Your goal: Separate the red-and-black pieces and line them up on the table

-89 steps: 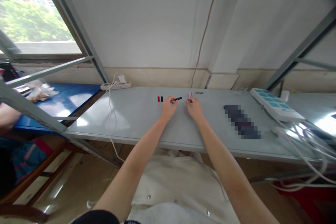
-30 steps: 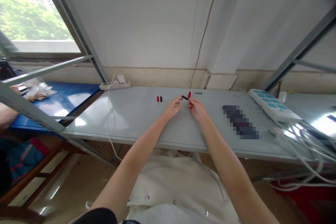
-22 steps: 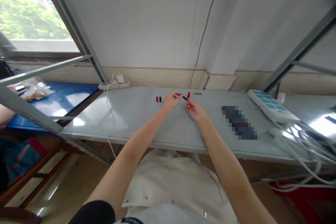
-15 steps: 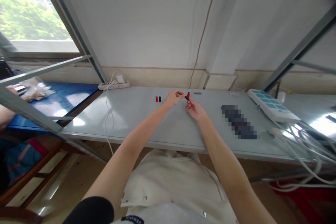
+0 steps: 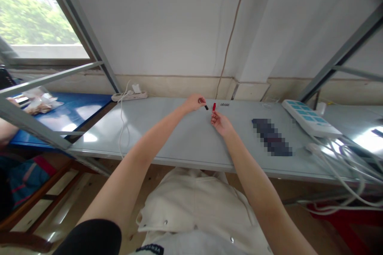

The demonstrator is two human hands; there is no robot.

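Note:
My left hand (image 5: 194,103) pinches a small black cylinder (image 5: 206,107) by one end, and the piece tilts down to the right above the table. Close by on the right, my right hand (image 5: 220,123) has its fingers curled. Its thumb and index fingertips meet the lower end of a small red cylinder (image 5: 214,106), which points upward; the exact grip is too small to see clearly. Just beyond lies a short row of tiny dark pieces (image 5: 225,104), too small to name.
The grey table (image 5: 179,143) runs along the wall. A white power strip (image 5: 131,95) with a cable lies at left, and a larger white-and-blue strip (image 5: 311,117) with tangled cords at right. A blurred dark item (image 5: 272,137) lies nearby. Another person's arm (image 5: 6,131) is far left.
My left hand has moved left with the black cylinder, which both hands were touching before. My left forearm now covers the red and black cylinders that stood on the table at left.

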